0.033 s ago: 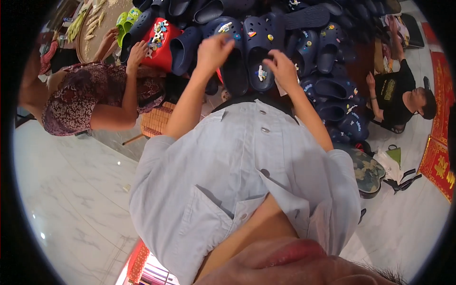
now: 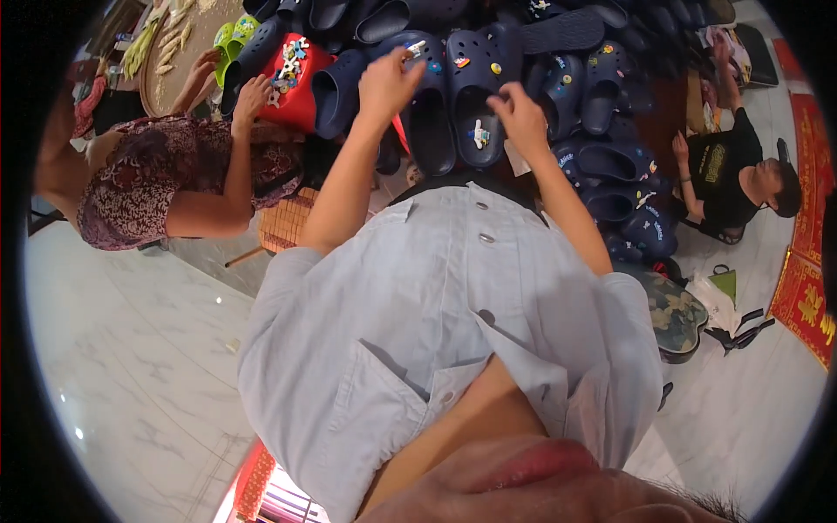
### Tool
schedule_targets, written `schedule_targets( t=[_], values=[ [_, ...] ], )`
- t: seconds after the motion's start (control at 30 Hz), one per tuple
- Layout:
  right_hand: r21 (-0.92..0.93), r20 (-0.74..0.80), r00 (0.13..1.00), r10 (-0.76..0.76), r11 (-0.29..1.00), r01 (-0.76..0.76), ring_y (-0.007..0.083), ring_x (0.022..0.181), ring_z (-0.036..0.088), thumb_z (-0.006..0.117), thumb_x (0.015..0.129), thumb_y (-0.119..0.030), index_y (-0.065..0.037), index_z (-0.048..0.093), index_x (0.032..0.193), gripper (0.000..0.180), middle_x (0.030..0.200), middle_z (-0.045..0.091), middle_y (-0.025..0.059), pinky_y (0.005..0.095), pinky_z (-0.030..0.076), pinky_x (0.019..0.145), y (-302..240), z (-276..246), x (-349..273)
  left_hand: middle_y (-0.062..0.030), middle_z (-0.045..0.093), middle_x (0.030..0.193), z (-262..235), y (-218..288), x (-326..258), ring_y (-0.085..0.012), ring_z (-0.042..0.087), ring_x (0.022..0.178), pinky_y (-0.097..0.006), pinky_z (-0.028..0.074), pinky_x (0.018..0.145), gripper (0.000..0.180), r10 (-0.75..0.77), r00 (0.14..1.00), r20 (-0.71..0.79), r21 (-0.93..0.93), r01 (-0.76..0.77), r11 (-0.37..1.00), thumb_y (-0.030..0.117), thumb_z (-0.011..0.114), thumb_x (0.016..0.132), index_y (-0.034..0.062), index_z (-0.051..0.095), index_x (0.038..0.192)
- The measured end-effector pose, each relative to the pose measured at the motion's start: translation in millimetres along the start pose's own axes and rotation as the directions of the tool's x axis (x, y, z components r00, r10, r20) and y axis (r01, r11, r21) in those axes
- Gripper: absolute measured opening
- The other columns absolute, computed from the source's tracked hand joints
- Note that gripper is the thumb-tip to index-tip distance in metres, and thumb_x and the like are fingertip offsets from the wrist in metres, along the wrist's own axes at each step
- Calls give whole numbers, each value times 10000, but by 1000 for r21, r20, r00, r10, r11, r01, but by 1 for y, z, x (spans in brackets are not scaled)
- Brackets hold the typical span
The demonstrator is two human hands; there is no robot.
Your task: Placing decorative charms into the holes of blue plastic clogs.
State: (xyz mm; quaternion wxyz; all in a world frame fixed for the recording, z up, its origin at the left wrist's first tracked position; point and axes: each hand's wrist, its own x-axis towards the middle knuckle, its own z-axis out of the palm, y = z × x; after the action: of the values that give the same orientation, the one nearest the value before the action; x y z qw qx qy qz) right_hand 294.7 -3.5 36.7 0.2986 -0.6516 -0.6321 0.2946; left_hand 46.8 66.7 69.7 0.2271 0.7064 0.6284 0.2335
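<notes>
A pair of dark navy clogs stands side by side in front of me, toes pointing away. The left clog (image 2: 431,139) has a white charm (image 2: 417,50) and a blue one on its holed upper. The right clog (image 2: 471,78) carries an orange-white and a yellow charm. Another white charm (image 2: 480,133) lies inside its heel. My left hand (image 2: 386,90) is over the left clog's upper, thumb and forefinger apart beside the white charm; whether they touch it cannot be told. Beside the right clog, my right hand (image 2: 523,122) has its fingers loosely bent and apart, holding nothing visible.
A red container (image 2: 301,105) with a heap of charms stands to the left. Several navy clogs (image 2: 608,161) crowd the back and right side. Beside me on the left, a person's hands (image 2: 253,96) work near green clogs (image 2: 231,42). Another person (image 2: 728,170) sits at the right.
My left hand has shifted slightly left, showing more of the white charm. My right hand has moved a little away from me. The clogs stay in place.
</notes>
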Motion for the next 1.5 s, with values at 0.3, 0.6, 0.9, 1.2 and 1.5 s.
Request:
schedule_targets(
  t=[0.3, 0.6, 0.9, 1.2, 1.5],
  values=[
    [-304, -84, 908, 411, 857, -416, 436, 1085, 603, 525, 835, -688, -31, 483, 1250, 778, 1155, 615, 282, 526, 469, 912, 7, 20, 88, -186, 698, 992, 58, -14, 72, -343, 683, 924, -439, 538, 777, 707, -71, 997, 7, 464, 60, 884, 704, 499, 829, 45, 691, 1000],
    [-195, -67, 956, 287, 936, -294, 513, 984, 611, 405, 919, -235, -78, 454, 1145, 279, 1014, 632, 342, 589, 451, 874, 24, 38, 90, -265, 662, 1041, 58, -41, 78, -443, 640, 985, -512, 503, 848, 679, -105, 991, 89, 481, 50, 875, 644, 428, 905, 25, 636, 1091],
    [49, -70, 994, 84, 996, -80, 503, 912, 602, 441, 921, -247, -106, 489, 1075, 214, 940, 635, 302, 582, 447, 799, 49, 41, 79, -235, 680, 939, 69, -63, 83, -416, 675, 857, -497, 543, 749, 457, 39, 987, 153, 492, -110, 864, 462, 502, 933, 19, 603, 987],
    [538, 62, 988, 138, 830, -150, 126, 643, 528, 507, 979, -333, -65, 588, 958, 280, 730, 560, 19, 287, 420, 585, 84, 32, 79, -222, 683, 855, 77, -50, 68, -399, 680, 787, -494, 545, 699, 318, 140, 990, -2, 478, -122, 870, 332, 531, 904, 23, 594, 947],
    [717, 214, 957, 195, 634, -289, 53, 559, 440, 554, 971, -275, -105, 568, 1020, 177, 680, 486, -39, 209, 344, 494, 86, 28, 72, -246, 670, 821, 69, -77, 39, -379, 681, 793, -496, 518, 688, 339, 49, 973, -225, 121, -22, 992, 298, 459, 936, 6, 599, 1037]
  ],
)
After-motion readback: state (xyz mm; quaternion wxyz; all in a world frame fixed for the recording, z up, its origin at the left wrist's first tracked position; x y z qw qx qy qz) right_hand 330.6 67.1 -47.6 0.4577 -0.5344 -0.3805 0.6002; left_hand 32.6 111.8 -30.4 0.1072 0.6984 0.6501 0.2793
